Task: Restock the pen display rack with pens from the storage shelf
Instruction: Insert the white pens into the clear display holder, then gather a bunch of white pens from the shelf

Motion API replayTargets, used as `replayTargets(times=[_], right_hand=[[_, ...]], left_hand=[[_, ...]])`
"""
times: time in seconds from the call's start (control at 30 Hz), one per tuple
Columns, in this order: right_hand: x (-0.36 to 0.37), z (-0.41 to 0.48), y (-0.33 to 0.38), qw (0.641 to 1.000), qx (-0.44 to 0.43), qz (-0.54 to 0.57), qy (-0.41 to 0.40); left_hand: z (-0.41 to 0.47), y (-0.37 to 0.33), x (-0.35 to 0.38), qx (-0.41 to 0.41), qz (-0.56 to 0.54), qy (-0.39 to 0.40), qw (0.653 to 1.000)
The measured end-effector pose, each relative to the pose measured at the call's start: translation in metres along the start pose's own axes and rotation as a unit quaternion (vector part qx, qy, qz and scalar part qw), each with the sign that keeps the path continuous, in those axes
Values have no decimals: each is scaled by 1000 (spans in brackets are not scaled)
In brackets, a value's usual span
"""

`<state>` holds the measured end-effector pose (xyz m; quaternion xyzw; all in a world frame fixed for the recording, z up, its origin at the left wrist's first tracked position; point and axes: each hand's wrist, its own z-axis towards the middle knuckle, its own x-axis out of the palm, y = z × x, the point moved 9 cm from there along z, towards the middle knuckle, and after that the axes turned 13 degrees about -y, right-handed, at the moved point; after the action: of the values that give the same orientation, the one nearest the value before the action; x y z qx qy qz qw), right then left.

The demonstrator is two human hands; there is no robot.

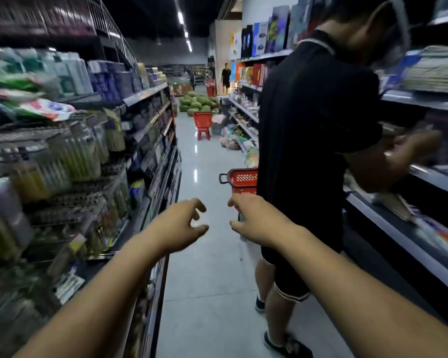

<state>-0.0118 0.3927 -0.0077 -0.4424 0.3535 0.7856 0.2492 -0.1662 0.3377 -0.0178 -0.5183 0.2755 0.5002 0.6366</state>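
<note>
Shelving (145,94) runs along the aisle from 7 to 11 o'clock. Its wire rack (70,197) at 9 o'clock carries hanging packs too blurred to tell whether they are pens. More shelves (411,244) line 1 to 4 o'clock, and a person in black (313,125) stands at them. A red basket (243,180) sits just behind that person, near centre. At 6 o'clock the left hand (181,223) and right hand (256,220) reach forward over the floor, close together, fingers loosely curled, grasping nothing.
</note>
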Motion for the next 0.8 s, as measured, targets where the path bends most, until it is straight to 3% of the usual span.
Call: replayTargets(times=[0.27, 0.5, 0.8], right_hand=[[94, 206, -20, 999, -24, 24, 9], [134, 386, -34, 997, -26, 65, 27], [214, 593, -75, 998, 8, 62, 20]], left_hand=[[167, 111, 3, -29, -6, -64, 998], [300, 191, -11, -100, -23, -84, 991], [491, 296, 24, -78, -14, -77, 994]])
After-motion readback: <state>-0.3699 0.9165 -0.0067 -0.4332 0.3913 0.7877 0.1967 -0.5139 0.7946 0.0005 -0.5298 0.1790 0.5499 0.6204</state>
